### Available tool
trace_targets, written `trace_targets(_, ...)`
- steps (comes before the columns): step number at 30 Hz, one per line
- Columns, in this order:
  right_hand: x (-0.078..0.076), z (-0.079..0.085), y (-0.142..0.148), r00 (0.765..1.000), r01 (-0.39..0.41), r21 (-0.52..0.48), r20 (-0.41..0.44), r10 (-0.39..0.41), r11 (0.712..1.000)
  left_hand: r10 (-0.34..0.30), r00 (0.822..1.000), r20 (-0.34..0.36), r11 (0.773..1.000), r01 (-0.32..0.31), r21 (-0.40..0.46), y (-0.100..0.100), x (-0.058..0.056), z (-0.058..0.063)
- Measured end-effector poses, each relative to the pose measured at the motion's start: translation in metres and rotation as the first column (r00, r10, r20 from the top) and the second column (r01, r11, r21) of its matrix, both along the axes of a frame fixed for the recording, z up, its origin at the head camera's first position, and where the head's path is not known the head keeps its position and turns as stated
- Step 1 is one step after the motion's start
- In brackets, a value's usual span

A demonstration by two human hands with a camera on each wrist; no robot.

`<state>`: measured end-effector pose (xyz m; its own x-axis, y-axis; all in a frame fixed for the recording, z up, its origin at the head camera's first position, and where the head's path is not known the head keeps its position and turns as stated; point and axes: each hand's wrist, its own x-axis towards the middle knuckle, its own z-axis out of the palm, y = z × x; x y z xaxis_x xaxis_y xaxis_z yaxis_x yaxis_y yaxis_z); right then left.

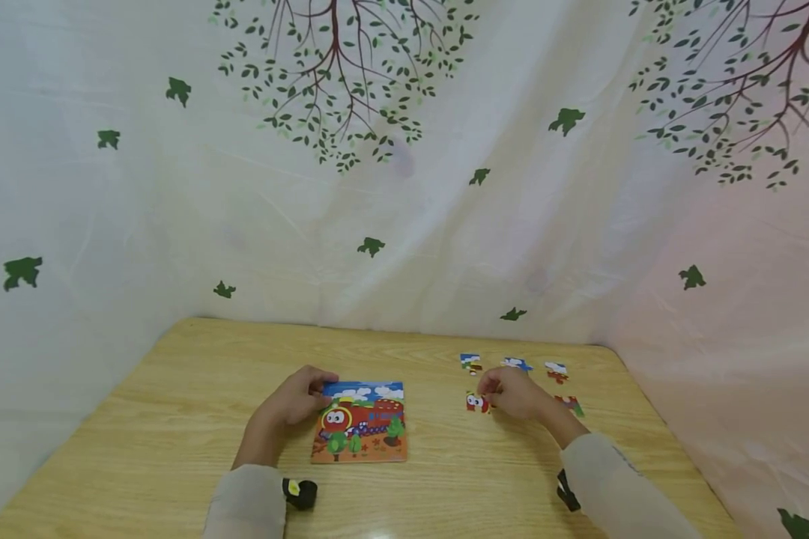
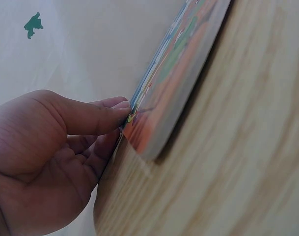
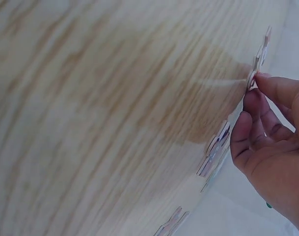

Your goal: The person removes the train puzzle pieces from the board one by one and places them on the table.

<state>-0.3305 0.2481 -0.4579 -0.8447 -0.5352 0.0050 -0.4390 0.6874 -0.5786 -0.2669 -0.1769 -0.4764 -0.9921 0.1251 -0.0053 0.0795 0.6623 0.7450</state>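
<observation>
A square picture board (image 1: pixel 360 423) with a red cartoon train lies flat on the table, left of centre. My left hand (image 1: pixel 303 395) grips its upper left edge; in the left wrist view the thumb (image 2: pixel 102 118) lies along the board's edge with the other fingers curled below. On the right, my right hand (image 1: pixel 515 393) pinches a jigsaw piece (image 1: pixel 475 403) printed with white cartoon eyes on red. In the right wrist view, thumb and forefinger meet at the edge of that piece (image 3: pixel 251 80), low over the table.
Around the right hand lie more jigsaw pieces: a sky piece (image 1: pixel 470 362) and a partly covered blue one (image 1: pixel 516 364) behind, a red-and-white piece (image 1: pixel 556 371) and a red-green one (image 1: pixel 570 405) to the right. A white curtain (image 1: pixel 404 284) with leaf prints hangs behind the wooden table (image 1: pixel 175 419).
</observation>
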Motion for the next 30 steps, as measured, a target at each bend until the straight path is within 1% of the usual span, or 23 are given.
trace_targets(4,0.0,0.002,-0.002,1.0,-0.011,-0.006,-0.018,0.01,1.0,0.0,1.0,0.003,1.0,0.0,0.0,0.0,0.0,0.001)
trace_targets(9,0.001,0.004,-0.004,0.999,-0.021,-0.02,-0.044,0.02,1.0,-0.018,1.0,-0.015,1.0,0.018,0.002,-0.001,0.0,0.001)
trace_targets(11,0.001,0.005,-0.006,0.998,-0.04,-0.043,-0.044,0.038,0.998,-0.017,1.0,-0.013,1.0,0.017,0.007,-0.001,0.0,0.0)
trace_targets(17,0.0,0.005,-0.015,0.994,-0.104,-0.09,-0.029,0.102,0.99,0.01,1.0,0.016,1.0,-0.011,0.025,-0.001,-0.002,-0.002)
trace_targets(23,0.003,0.005,-0.032,0.985,-0.172,-0.104,-0.046,0.168,0.98,0.006,1.0,0.013,1.0,-0.006,0.011,-0.001,-0.004,-0.002)
trace_targets(30,0.012,0.008,-0.062,0.974,-0.226,-0.066,-0.051,0.223,0.972,0.01,1.0,0.012,1.0,-0.01,-0.008,0.0,-0.003,-0.001)
